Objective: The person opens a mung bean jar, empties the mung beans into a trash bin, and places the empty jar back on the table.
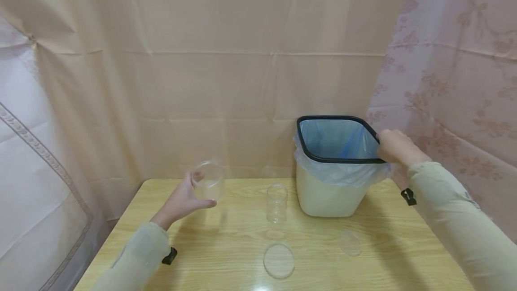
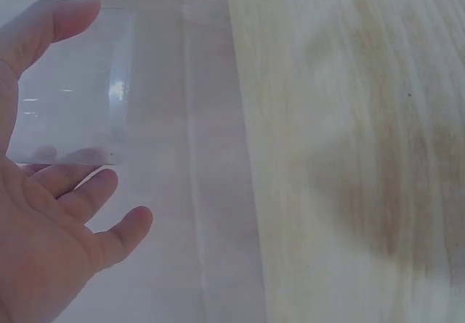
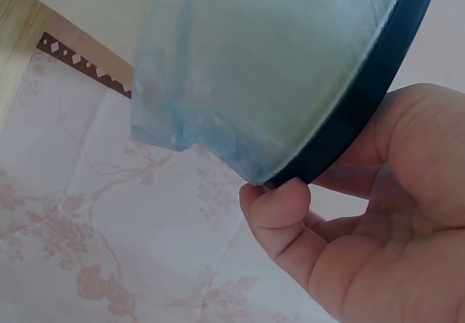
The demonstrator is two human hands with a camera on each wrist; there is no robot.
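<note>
My left hand [image 1: 183,199] holds a clear, wide, round container [image 1: 211,185] just above the table's back left part. In the left wrist view the thumb lies on one side of the container [image 2: 73,91] and fingertips on the other. My right hand [image 1: 397,147] grips the black rim [image 1: 343,161] of a cream trash bin [image 1: 325,199] at its right side. A thin bluish bin liner [image 1: 323,172] hangs over the outside of the bin. In the right wrist view the fingers [image 3: 283,203] curl under the rim's corner, touching the liner.
A narrower clear jar [image 1: 277,203] stands left of the bin on the wooden table [image 1: 234,246]. Nearer the front lie a clear round lid [image 1: 279,261] and a fainter clear disc [image 1: 349,243]. Beige cloth [image 1: 202,80] hangs behind, with flowered cloth [image 1: 464,93] at the right.
</note>
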